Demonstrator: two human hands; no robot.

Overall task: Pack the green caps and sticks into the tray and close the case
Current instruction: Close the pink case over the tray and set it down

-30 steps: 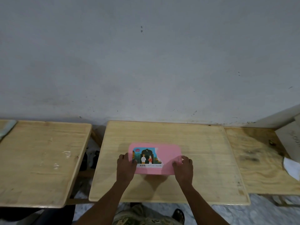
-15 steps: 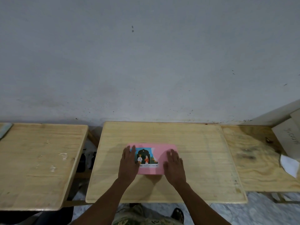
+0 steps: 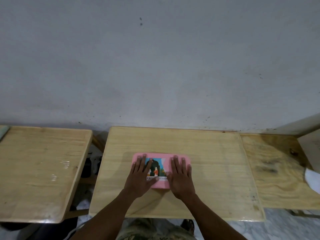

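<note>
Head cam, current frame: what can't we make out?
- Green caps, sticks, tray: none visible in the head view; the shut case hides its inside.
- Case front edge and any latch: mostly covered by the left hand and right hand, which lie flat on it.
- Sticker text: too small, and partly under the left hand.
- White object: cut off by the right edge.

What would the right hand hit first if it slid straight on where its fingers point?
The right hand lies flat on the pink case; ahead is only bare table, then probably the wall.
</note>
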